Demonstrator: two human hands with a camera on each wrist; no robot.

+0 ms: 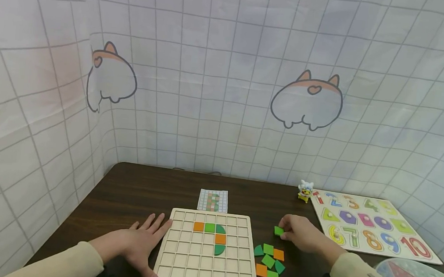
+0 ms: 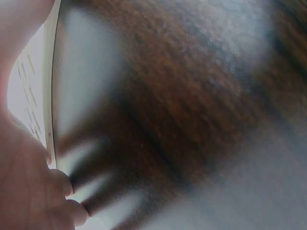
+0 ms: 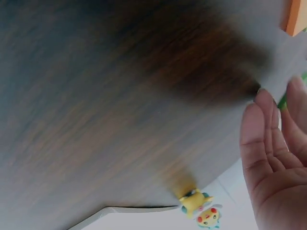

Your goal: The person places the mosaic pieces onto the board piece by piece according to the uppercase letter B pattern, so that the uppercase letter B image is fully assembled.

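Note:
My left hand (image 1: 142, 242) rests with spread fingers along the left edge of a wooden grid board (image 1: 194, 268). In the left wrist view its palm and fingers (image 2: 62, 184) lie beside the board's rim. To the right of the board, my right hand (image 1: 300, 233) pinches a green square tile (image 1: 278, 231) between thumb and fingers, close over the dark table. On the board, an orange square (image 1: 199, 226), a green square (image 1: 209, 228) and a dark green quarter-circle (image 1: 219, 229) form a row. Below the quarter-circle come another orange square (image 1: 220, 239) and quarter-circle (image 1: 219, 249).
Several loose green and orange tiles (image 1: 268, 261) lie right of the board. A pattern card (image 1: 213, 200) is behind it. Farther right are a small yellow figurine (image 1: 305, 191), a number puzzle board (image 1: 365, 221) and a round patterned tray (image 1: 389, 264). Gridded cloth (image 1: 222, 134) hangs behind the table.

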